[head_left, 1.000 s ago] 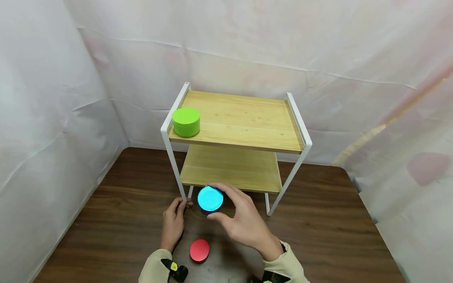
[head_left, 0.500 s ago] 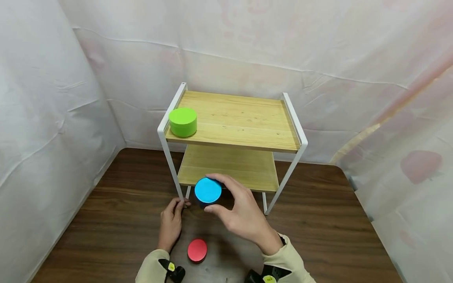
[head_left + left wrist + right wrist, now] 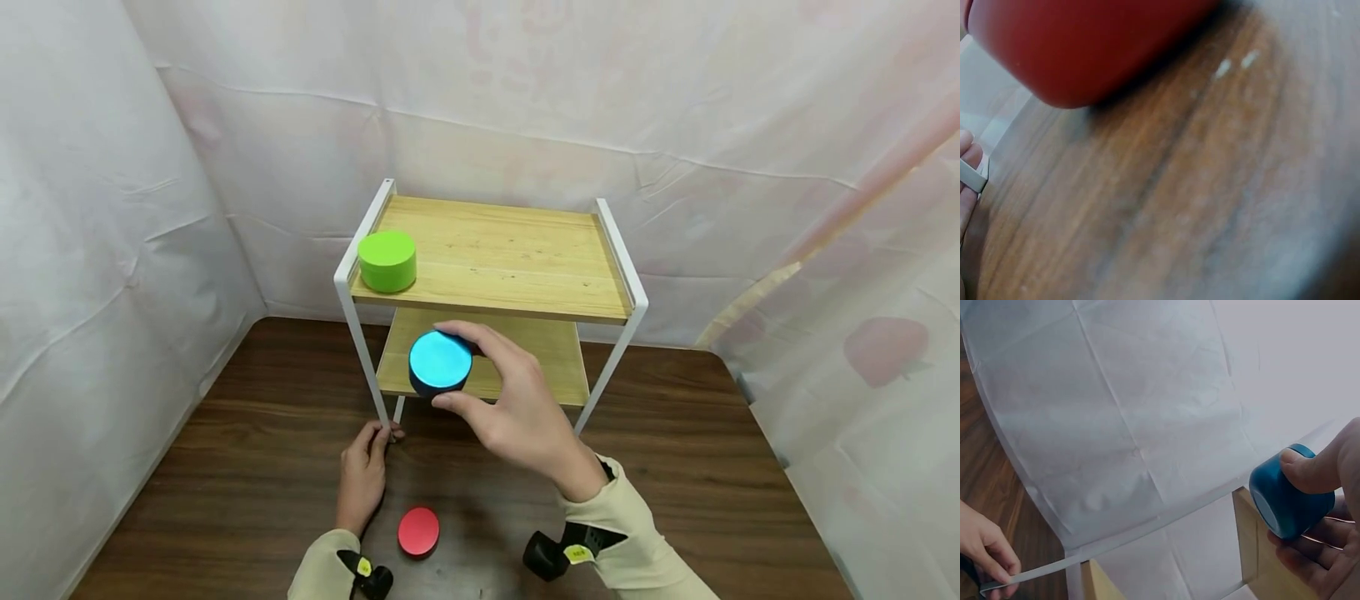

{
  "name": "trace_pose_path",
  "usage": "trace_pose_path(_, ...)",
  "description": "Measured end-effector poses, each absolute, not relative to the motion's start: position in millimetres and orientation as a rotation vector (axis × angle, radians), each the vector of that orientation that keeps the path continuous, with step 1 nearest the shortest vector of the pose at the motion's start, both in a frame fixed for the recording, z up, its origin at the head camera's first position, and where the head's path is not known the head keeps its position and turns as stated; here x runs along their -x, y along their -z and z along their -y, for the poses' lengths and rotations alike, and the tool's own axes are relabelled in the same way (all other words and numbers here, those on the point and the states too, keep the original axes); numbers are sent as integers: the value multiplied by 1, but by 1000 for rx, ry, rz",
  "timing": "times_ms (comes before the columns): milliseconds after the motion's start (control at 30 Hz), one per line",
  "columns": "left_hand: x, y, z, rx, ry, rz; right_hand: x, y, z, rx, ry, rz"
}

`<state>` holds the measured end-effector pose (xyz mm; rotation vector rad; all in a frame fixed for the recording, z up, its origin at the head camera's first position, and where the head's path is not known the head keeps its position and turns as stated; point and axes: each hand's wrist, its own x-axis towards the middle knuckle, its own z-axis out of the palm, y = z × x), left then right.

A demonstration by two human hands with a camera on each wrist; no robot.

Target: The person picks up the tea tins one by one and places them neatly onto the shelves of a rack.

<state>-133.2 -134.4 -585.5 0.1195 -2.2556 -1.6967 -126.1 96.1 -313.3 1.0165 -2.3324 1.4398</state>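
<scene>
Two-tier shelf (image 3: 495, 307) of pale wood, white-framed: right hand (image 3: 517, 408) pinches one blue cylindrical canister (image 3: 440, 362) near the shelf's lower front edge, left hand (image 3: 362, 473) grips its front-left leg (image 3: 366, 358), one green cylindrical box (image 3: 387, 262) stands at its top front-left corner, top board (image 3: 510, 258) extending rightward.

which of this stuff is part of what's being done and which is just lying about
Likely part of it:
- blue container, held in the right hand
- two-tier shelf, gripped by the left hand

Untouched, perhaps just standing by:
- green container, on the shelf's top
- red container, on the table
</scene>
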Motion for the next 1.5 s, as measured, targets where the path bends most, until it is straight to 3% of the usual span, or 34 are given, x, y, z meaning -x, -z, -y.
trace_pose_path(1500, 130, 589, 128, -73, 1692, 2219, 178, 259, -95, -864, -1367, 2347)
